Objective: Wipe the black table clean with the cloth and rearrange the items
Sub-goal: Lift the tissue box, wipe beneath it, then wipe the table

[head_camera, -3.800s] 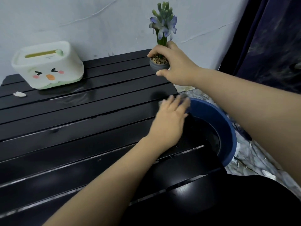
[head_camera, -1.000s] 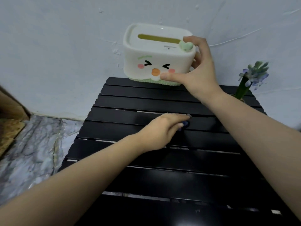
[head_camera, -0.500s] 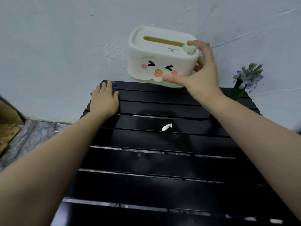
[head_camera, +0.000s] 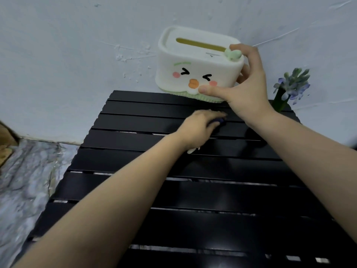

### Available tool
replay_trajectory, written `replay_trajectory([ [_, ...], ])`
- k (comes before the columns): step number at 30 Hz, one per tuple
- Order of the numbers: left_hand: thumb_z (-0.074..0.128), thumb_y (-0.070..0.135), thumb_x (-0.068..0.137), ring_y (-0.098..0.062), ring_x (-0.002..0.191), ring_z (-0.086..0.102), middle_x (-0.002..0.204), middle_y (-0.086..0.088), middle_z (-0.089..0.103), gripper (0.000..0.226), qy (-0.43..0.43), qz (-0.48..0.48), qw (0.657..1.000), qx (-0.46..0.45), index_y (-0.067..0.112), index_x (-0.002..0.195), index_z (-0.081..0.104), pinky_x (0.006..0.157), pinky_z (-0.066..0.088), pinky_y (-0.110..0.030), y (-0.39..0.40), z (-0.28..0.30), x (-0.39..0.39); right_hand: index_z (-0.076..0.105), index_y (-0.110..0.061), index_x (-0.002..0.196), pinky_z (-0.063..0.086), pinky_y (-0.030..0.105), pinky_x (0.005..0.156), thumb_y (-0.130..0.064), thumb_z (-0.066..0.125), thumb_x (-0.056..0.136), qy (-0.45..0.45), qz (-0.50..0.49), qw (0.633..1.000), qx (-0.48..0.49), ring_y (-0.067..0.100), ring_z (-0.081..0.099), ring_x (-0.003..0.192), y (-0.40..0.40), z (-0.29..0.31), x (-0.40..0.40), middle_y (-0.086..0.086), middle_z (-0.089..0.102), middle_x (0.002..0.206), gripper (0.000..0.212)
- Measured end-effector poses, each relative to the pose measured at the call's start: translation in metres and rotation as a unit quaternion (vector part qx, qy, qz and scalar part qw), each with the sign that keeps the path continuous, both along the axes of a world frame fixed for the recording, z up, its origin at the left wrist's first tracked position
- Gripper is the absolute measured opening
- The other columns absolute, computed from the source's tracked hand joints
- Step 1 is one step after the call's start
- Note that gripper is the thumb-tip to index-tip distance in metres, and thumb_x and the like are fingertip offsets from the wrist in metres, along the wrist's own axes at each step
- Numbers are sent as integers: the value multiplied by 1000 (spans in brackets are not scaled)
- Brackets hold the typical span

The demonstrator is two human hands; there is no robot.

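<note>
1. A dark blue cloth lies on the black slatted desk, just above the middle of the frame, mostly hidden under the left hand; only a small blurred patch shows.
2. The left arm reaches up from the lower left corner of the frame. Its hand lies palm down on the cloth, fingers curled over it and pressing it to the desk.
3. The right arm comes in from the right edge. The right hand grips the right end of a white tissue box in the upper centre, thumb along its green base and fingers wrapped round the back and top corner.
4. The box has a cartoon face and a yellow-lined slot in its lid. Whether it rests on the desk's far edge or is lifted cannot be told.
5. A small white scrap lies on the desk, just below the left wrist.
6. A purple-flowered plant stands at the desk's far right corner, its pot hidden behind the right arm.
7. A pale wall fills the top; marbled floor shows at the left.
</note>
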State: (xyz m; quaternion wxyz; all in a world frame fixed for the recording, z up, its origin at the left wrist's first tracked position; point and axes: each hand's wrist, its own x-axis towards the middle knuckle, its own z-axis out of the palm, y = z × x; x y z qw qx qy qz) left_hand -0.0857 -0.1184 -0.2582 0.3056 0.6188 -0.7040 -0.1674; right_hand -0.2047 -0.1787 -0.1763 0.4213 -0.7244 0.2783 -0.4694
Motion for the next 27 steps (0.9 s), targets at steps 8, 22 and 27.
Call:
replay_trajectory([
  [8, 51, 10, 101, -16, 116, 60, 127, -4, 68, 33, 30, -81, 996, 17, 8, 133, 61, 102, 43, -23, 63, 32, -13, 50, -32, 123, 58, 40, 94, -35, 100, 52, 38, 5, 999, -3, 21, 61, 118, 1, -13, 5, 1, 60, 129, 87],
  [22, 50, 5, 100, -26, 122, 58, 132, 0, 64, 37, -33, 247, 968, -24, 14, 135, 57, 112, 34, -26, 164, -2, 110, 33, -33, 148, 49, 36, 108, -33, 99, 54, 116, 31, 990, 72, 12, 53, 127, 8, -68, 32, -15, 49, 137, 115],
  [27, 45, 14, 103, -37, 144, 35, 151, -8, 49, 45, -77, 311, 946, 41, 15, 148, 44, 120, 25, -42, 162, -14, 97, 11, -35, 159, 23, 31, 120, -57, 85, 67, 198, -1, 974, 106, 6, 21, 149, 34, -58, -5, -9, 21, 165, 120],
])
